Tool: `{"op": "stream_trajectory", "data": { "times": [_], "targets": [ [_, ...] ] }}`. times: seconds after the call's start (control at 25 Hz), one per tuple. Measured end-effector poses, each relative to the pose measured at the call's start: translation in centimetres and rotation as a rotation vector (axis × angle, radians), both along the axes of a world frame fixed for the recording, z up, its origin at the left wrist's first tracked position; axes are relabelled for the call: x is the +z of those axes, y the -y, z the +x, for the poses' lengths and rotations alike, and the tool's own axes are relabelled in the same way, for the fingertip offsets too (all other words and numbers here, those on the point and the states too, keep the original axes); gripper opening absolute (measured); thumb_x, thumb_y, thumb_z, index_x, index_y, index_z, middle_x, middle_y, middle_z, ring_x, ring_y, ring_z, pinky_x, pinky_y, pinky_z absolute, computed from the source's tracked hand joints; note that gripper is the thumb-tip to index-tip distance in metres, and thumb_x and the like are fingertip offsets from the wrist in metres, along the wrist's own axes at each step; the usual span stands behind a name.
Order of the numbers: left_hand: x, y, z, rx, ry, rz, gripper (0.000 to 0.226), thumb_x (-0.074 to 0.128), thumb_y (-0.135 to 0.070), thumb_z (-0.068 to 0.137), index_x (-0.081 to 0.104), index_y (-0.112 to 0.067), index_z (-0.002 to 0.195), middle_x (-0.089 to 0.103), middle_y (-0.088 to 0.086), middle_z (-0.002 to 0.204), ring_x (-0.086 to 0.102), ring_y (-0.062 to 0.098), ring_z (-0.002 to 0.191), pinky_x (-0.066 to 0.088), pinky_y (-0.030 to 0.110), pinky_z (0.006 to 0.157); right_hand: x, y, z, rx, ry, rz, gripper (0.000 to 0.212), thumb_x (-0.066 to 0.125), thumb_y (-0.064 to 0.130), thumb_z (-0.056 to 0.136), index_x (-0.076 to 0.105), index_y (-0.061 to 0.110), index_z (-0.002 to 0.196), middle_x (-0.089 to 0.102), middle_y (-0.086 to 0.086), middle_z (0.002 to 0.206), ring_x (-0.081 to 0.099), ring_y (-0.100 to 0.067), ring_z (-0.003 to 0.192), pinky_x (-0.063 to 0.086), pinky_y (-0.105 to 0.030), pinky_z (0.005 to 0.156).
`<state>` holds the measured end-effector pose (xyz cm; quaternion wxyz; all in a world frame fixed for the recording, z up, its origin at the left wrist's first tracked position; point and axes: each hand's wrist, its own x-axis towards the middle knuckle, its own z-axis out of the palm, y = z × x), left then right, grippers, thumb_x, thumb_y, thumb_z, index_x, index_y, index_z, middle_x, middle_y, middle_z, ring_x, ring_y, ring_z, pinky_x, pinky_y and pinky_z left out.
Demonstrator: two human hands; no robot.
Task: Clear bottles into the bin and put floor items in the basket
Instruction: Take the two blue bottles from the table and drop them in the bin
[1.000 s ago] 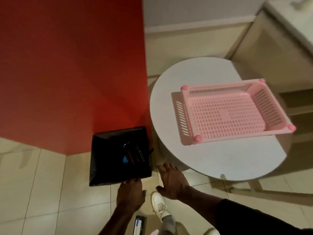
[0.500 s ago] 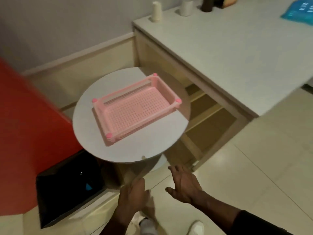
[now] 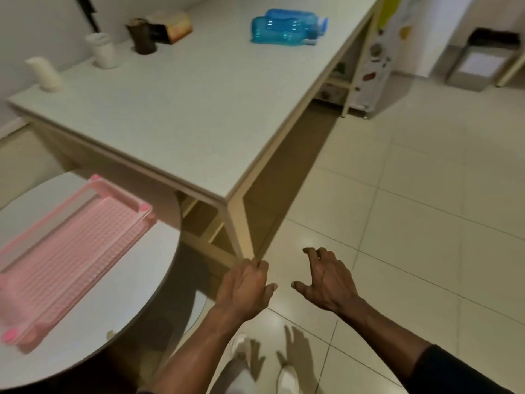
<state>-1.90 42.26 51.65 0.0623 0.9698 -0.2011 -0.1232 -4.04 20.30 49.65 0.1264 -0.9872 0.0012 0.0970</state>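
Observation:
Two blue plastic bottles lie on their sides at the far end of a long white table. A pink perforated basket sits on a round white table at the lower left, with nothing inside it that I can see. My left hand hangs over the floor near the long table's corner leg, fingers loosely curled, holding nothing. My right hand hovers beside it with fingers spread and curved, also holding nothing. The black bin is out of view.
A white bottle-shaped container, a white cup, a dark cup and a box stand along the long table's far edge. A cabinet with stickers and a grey stand lie beyond. The tiled floor spreads out to the right.
My view has swung right, away from the black bin and red wall, toward the long table and blue bottles. Both hands stay held out in front, holding nothing.

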Motion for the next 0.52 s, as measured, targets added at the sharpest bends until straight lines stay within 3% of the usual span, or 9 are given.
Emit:
{"op": "stream_trajectory", "data": {
  "times": [0.16, 0.24, 0.4, 0.52],
  "targets": [
    [3.9, 8.6, 5.5, -0.26, 0.245, -0.059, 0.053, 0.057, -0.059, 0.097, 0.061, -0.015, 0.126, 0.063, 0.004, 0.124, 0.062, 0.024, 0.108, 0.054, 0.038, 0.092, 4.4, 6.9, 3.7, -0.15, 0.144, 0.003, 0.089, 0.056, 0.075, 0.081, 0.038, 0.021, 0.15, 0.056, -0.007, 0.138, 0.054, -0.028, 0.122, 0.049, -0.042, 0.094],
    [6.7, 11.9, 9.2, -0.312, 0.35, -0.097, 0.063, 0.059, -0.061, 0.095, 0.058, -0.011, 0.133, 0.061, 0.01, 0.135, 0.061, 0.029, 0.122, 0.054, 0.041, 0.103, 6.8, 10.0, 6.6, -0.211, 0.215, -0.001, 0.089, 0.056, 0.074, 0.08, 0.039, 0.023, 0.15, 0.055, -0.005, 0.141, 0.052, -0.027, 0.125, 0.047, -0.042, 0.097],
    [12.0, 15.6, 17.9, -0.274, 0.425, -0.086, 0.085, 0.048, -0.07, 0.097, 0.045, -0.006, 0.152, 0.044, 0.019, 0.162, 0.038, 0.036, 0.155, 0.032, 0.047, 0.13, 11.2, 14.7, 13.7, -0.249, 0.351, -0.004, 0.089, 0.055, 0.076, 0.079, 0.039, 0.024, 0.15, 0.053, -0.003, 0.147, 0.05, -0.025, 0.13, 0.046, -0.043, 0.103],
    [15.1, 16.5, 25.2, -0.212, 0.455, -0.087, 0.099, 0.037, -0.078, 0.097, 0.03, -0.005, 0.164, 0.028, 0.02, 0.173, 0.023, 0.035, 0.164, 0.015, 0.045, 0.134, 14.3, 17.2, 20.1, -0.226, 0.424, 0.007, 0.088, 0.054, 0.076, 0.082, 0.039, 0.023, 0.15, 0.05, -0.002, 0.149, 0.048, -0.024, 0.134, 0.043, -0.044, 0.107]
  ]
}}
